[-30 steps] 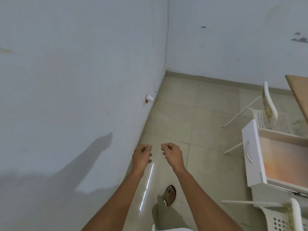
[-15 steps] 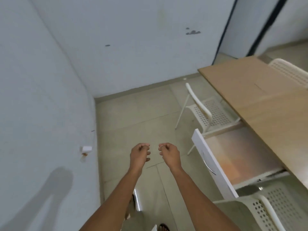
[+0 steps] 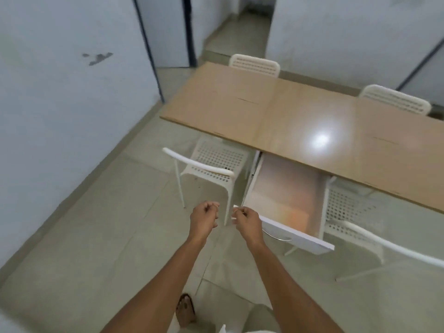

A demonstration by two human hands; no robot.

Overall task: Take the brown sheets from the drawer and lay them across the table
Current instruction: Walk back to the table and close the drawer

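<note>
A long table (image 3: 312,121) runs from the centre to the right edge, its top covered by flat brown sheets (image 3: 223,97) with seams between them. Under its near edge a white drawer (image 3: 286,200) stands pulled out, its inside pale with an orange tint; I cannot tell whether a sheet lies in it. My left hand (image 3: 203,218) and my right hand (image 3: 247,221) are held side by side in front of me, fingers curled shut, holding nothing. My right hand overlaps the drawer's near left corner in the view.
White perforated chairs stand around the table: one (image 3: 211,164) left of the drawer, one (image 3: 360,227) to its right, two (image 3: 254,64) on the far side. A wall (image 3: 60,104) closes the left. An open doorway (image 3: 237,27) lies beyond the table. My sandalled foot (image 3: 185,308) is below.
The view has swung right from the wall corner to the table, bringing the whole tabletop and open drawer into sight. My hands stayed curled together in front of me.
</note>
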